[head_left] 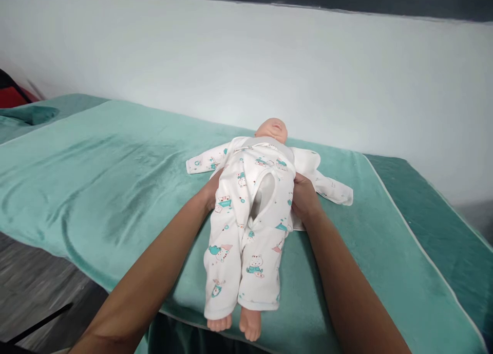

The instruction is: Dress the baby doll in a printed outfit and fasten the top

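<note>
A baby doll (271, 129) lies on its back on a teal blanket (115, 174), dressed in white printed trousers (246, 241) over a white printed top (327, 187) spread beneath it. My left hand (211, 189) grips the doll's side at the waist, fingers tucked under the cloth. My right hand (304, 197) holds the opposite side of the waist, fingers wrapped round the doll and its clothing. The doll's bare feet (234, 323) stick out past the blanket's near edge. The top's sleeves lie empty to both sides.
The blanket covers a long table that runs along a pale wall (269, 61). A darker teal cover (431, 215) shows at the right end. A red and dark object (10, 94) sits at the far left. Grey floor (31, 287) lies below left.
</note>
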Demonstrator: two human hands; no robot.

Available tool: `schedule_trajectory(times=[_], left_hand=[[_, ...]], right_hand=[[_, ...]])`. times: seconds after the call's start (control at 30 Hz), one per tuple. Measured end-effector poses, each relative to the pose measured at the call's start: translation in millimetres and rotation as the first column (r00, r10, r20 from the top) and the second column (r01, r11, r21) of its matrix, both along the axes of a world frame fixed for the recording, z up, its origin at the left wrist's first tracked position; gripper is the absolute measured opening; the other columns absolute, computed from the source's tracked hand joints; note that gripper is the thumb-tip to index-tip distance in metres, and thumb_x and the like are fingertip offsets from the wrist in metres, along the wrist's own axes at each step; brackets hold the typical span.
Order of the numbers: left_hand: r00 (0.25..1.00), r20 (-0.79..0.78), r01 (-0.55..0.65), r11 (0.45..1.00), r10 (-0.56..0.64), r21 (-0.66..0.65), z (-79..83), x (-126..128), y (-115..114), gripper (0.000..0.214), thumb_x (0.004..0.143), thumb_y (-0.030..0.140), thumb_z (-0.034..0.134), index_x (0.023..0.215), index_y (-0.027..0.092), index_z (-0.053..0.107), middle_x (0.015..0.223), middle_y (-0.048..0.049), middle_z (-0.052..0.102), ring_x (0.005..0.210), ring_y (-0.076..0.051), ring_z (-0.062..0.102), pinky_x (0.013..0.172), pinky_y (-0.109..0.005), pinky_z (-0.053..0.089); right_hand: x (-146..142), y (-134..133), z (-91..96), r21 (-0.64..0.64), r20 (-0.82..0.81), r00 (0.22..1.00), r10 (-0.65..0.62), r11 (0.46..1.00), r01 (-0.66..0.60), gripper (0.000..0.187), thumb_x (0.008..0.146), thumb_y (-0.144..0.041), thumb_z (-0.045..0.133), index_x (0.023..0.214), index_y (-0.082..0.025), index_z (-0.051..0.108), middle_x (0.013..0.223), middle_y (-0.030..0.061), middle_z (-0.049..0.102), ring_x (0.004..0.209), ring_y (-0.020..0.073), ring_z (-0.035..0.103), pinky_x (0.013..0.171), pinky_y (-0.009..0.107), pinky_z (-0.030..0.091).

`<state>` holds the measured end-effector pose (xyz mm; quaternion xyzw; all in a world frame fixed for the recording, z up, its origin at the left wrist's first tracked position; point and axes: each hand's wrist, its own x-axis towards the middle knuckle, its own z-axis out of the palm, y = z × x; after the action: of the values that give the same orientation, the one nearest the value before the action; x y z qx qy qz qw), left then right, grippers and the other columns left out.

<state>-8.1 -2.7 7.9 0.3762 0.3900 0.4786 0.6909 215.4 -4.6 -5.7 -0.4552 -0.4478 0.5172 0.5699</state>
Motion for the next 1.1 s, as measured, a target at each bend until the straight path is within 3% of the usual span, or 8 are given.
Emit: schedule_trajectory(times=[0.17,0.4,0.6,0.77,0.9,1.0,1.1], left_hand=[[0.999,0.045,-0.003,1.000,0.004,-0.029,4.8,2,-2,0.031,0.065,0.035,0.079,0.089,0.021,0.066,0.087,-0.0037,0.076,0.105,-0.030,0.069,0.094,-0.041,0.056],[0.999,0.000,0.038,0.999,-0.038,-0.010,2.7,3,0,0.034,0.061,0.043,0.081,0.085,0.024,0.069,0.084,-0.0043,0.075,0.109,-0.032,0.068,0.089,-0.038,0.058],[0.996,-0.065,0.066,0.997,-0.064,0.028,2.9,4,3,0.043,0.058,0.049,0.085,0.089,0.022,0.071,0.087,-0.0054,0.076,0.107,-0.031,0.068,0.089,-0.040,0.058],[0.996,-0.080,0.042,0.998,-0.038,0.049,3.7,4,3,0.045,0.064,0.051,0.081,0.098,0.023,0.073,0.090,-0.0053,0.076,0.112,-0.032,0.066,0.095,-0.042,0.057],[0.999,-0.019,0.041,0.998,-0.040,0.039,0.4,4,4,0.045,0.064,0.050,0.083,0.097,0.021,0.074,0.091,-0.0067,0.076,0.106,-0.031,0.069,0.092,-0.040,0.057],[0.998,0.020,0.056,0.996,-0.058,0.072,-4.3,2,7,0.044,0.066,0.045,0.084,0.101,0.020,0.074,0.098,-0.0082,0.077,0.107,-0.029,0.069,0.095,-0.039,0.055],[0.997,0.021,0.066,0.996,-0.068,0.066,-7.6,0,10,0.043,0.067,0.042,0.085,0.102,0.019,0.075,0.100,-0.0074,0.077,0.107,-0.029,0.069,0.098,-0.039,0.054]], right_hand=[[-2,-4,4.8,0.002,0.029,0.999,-0.024,1.000,0.024,0.023,0.064,-0.020,0.066,0.084,-0.023,0.077,0.089,0.0015,0.078,0.090,0.0255,0.069,0.085,0.041,0.054],[-4,-4,6.1,0.045,0.096,0.993,-0.066,0.997,0.062,0.026,0.065,-0.032,0.071,0.090,-0.023,0.074,0.090,0.0020,0.077,0.097,0.0277,0.067,0.086,0.042,0.054],[-7,-9,21.7,-0.020,0.053,0.997,-0.063,0.998,0.064,0.023,0.061,-0.037,0.074,0.079,-0.024,0.070,0.088,0.0036,0.075,0.095,0.0289,0.066,0.090,0.045,0.053],[-3,-14,35.6,0.002,0.181,0.982,-0.055,0.998,0.055,0.016,0.064,-0.035,0.072,0.078,-0.026,0.072,0.096,0.0056,0.077,0.109,0.0342,0.063,0.097,0.048,0.051],[0,-15,39.2,0.024,0.272,0.960,-0.068,0.998,0.064,0.024,0.069,-0.029,0.068,0.091,-0.025,0.074,0.107,0.0053,0.077,0.112,0.0321,0.064,0.101,0.046,0.050],[1,-13,37.6,-0.048,0.263,0.960,-0.101,0.992,0.117,0.026,0.071,-0.027,0.065,0.096,-0.024,0.073,0.110,0.0069,0.076,0.114,0.0312,0.064,0.101,0.045,0.051],[0,-10,32.3,-0.124,0.157,0.985,-0.071,0.988,0.091,0.025,0.070,-0.029,0.065,0.094,-0.024,0.073,0.110,0.0064,0.076,0.113,0.0309,0.065,0.097,0.044,0.054]])
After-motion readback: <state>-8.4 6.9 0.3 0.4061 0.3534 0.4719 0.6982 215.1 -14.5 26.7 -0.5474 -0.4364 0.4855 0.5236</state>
